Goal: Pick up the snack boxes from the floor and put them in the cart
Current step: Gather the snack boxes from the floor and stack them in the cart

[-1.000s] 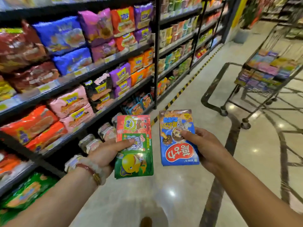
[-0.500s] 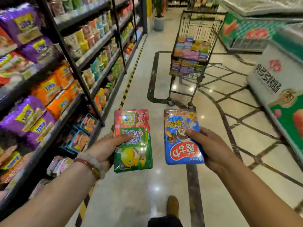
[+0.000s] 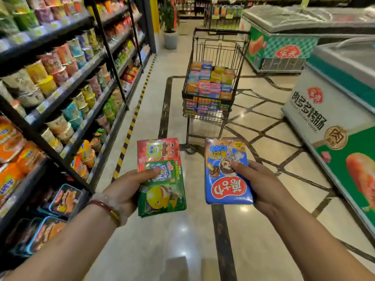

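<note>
My left hand grips a stack of snack boxes: a green box on top and a red box under it, sticking out beyond. My right hand holds a blue snack box, thumb across its front. Both hands are held out at waist height. The black wire shopping cart stands straight ahead on the aisle floor, well beyond the hands, its basket filled with several colourful snack boxes.
Dark shelving with cup noodles and snack bags runs along the left. Chest freezers line the right side. A yellow-black floor strip edges the shelves. A potted plant stands far ahead.
The view has swung right from the shelves to face down the aisle. The cart now sits straight ahead and closer. Both hands keep their boxes in the same grip.
</note>
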Tool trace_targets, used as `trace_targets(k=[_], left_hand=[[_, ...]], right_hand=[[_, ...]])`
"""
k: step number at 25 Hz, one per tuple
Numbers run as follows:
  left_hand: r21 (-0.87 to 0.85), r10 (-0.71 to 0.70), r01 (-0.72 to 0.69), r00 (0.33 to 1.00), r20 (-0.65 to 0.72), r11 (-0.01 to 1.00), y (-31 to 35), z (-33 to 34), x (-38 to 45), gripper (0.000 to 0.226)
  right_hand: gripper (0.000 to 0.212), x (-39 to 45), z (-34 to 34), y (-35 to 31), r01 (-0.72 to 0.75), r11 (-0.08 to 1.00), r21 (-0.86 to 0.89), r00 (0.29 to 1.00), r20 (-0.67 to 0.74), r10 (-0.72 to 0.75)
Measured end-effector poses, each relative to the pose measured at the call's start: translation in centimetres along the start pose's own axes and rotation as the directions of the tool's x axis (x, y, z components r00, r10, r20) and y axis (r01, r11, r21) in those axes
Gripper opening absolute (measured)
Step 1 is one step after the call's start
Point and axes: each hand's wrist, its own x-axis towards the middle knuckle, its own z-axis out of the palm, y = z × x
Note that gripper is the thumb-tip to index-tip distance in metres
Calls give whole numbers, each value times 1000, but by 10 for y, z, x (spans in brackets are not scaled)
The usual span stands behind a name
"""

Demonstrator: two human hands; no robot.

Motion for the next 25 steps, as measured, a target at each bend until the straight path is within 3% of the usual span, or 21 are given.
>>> trace_targets(k=[15, 25], left_hand=[[113, -51, 33, 986, 156, 993, 203, -1, 306, 41], [145, -95, 68, 978, 187, 987, 296, 69, 489, 39]], right_hand=[[19, 293, 90, -104, -46, 995, 86, 989, -133, 58], [17, 479, 73, -180, -61, 986, 158, 977, -190, 91]])
